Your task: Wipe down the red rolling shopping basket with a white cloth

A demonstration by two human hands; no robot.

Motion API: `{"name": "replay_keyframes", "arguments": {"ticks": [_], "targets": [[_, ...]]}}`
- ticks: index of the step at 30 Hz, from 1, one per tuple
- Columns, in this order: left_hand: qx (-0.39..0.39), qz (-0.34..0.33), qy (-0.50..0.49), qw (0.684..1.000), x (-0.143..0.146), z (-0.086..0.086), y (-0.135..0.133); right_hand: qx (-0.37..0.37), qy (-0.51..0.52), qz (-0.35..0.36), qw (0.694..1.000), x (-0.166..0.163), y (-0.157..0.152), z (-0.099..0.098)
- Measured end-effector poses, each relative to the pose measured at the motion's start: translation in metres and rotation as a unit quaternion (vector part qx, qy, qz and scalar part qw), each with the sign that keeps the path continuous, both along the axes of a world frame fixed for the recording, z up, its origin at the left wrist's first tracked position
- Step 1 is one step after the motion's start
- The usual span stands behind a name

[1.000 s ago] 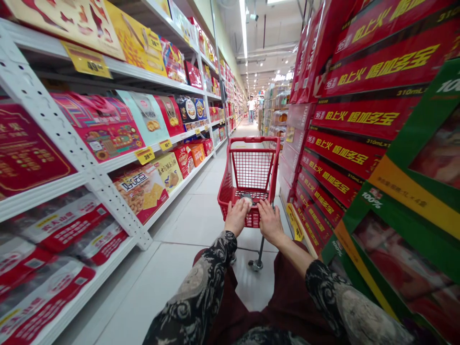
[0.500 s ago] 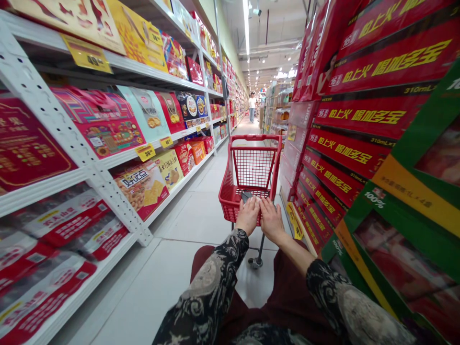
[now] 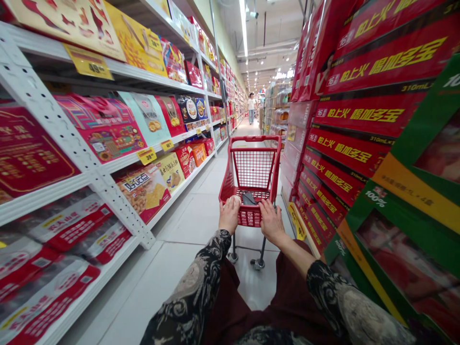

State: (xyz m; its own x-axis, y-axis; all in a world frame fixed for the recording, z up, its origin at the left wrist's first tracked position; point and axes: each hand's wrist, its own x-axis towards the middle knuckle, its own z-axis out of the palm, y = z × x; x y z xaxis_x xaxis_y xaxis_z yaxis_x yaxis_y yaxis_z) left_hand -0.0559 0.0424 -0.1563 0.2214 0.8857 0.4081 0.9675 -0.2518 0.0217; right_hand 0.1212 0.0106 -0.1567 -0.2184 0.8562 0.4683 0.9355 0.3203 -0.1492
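Note:
A small red shopping cart (image 3: 232,178) with a grid basket stands right in front of me. My left hand (image 3: 229,213) is closed over the left part of its near rail, fingers curled on top. On the right part of the same rail rests my right hand (image 3: 272,219), its fingers bent over the bar. A gap of bare rail lies between the two hands. Inside the basket is a dark grey item (image 3: 248,198), too small to name for certain. The palms and thumbs are mostly hidden from above.
On my left run white shelves (image 3: 122,163) with boxed snacks and yellow price tags. Stacked red drink cartons (image 3: 359,115) and green boxes (image 3: 406,211) stand close on the right. Pale floor tiles (image 3: 179,227) line the aisle. Far ahead is a person (image 3: 251,108).
My left hand has moved left along the rail, away from my right hand, to the left end. The right hand stays nearly in place. More of the grey item now shows.

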Motion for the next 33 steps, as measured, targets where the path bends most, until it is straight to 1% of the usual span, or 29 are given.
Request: {"name": "replay_keyframes", "arguments": {"ticks": [4, 6, 7, 9, 12, 16, 18, 20, 22, 24, 28, 30, 33], "targets": [[0.001, -0.059, 0.005, 0.998, 0.034, -0.002, -0.007, 0.003, -0.007, 0.003, 1.000, 0.001, 0.003, -0.003], [0.003, -0.087, 0.012, 0.996, 0.047, -0.003, -0.009, 0.006, -0.009, 0.003, 1.000, 0.001, 0.004, -0.004], [0.004, -0.096, 0.016, 0.995, 0.049, -0.003, -0.010, 0.007, -0.009, 0.004, 1.000, 0.002, 0.004, -0.004], [0.005, -0.097, 0.023, 0.995, 0.044, -0.003, -0.009, 0.008, -0.012, 0.006, 1.000, 0.002, 0.003, -0.003], [0.000, -0.054, 0.025, 0.998, 0.017, -0.003, -0.004, 0.008, -0.013, 0.007, 1.000, 0.001, 0.001, -0.003], [-0.011, 0.044, 0.009, 0.999, -0.021, 0.004, 0.002, -0.004, -0.008, 0.012, 1.000, -0.001, -0.001, -0.004], [-0.014, 0.078, -0.003, 0.997, -0.027, 0.006, 0.003, -0.013, -0.007, 0.013, 1.000, -0.002, -0.001, -0.004], [-0.013, 0.081, -0.015, 0.997, -0.021, 0.006, 0.002, -0.014, -0.008, 0.011, 1.000, -0.003, 0.001, -0.005], [-0.004, 0.050, -0.020, 0.999, -0.006, 0.003, -0.001, -0.008, -0.009, 0.011, 1.000, -0.004, 0.002, -0.005], [0.008, 0.002, -0.014, 1.000, 0.016, -0.002, -0.005, -0.002, -0.009, 0.011, 1.000, -0.004, 0.004, -0.005], [0.011, -0.068, 0.005, 0.998, 0.056, -0.007, -0.014, -0.001, -0.005, 0.008, 1.000, -0.001, 0.004, -0.004], [0.008, -0.095, 0.015, 0.995, 0.065, -0.006, -0.016, 0.001, -0.005, 0.006, 1.000, 0.001, 0.004, -0.003], [0.003, -0.109, 0.026, 0.994, 0.057, -0.003, -0.015, 0.005, -0.005, 0.002, 1.000, 0.004, 0.004, -0.002]]}}
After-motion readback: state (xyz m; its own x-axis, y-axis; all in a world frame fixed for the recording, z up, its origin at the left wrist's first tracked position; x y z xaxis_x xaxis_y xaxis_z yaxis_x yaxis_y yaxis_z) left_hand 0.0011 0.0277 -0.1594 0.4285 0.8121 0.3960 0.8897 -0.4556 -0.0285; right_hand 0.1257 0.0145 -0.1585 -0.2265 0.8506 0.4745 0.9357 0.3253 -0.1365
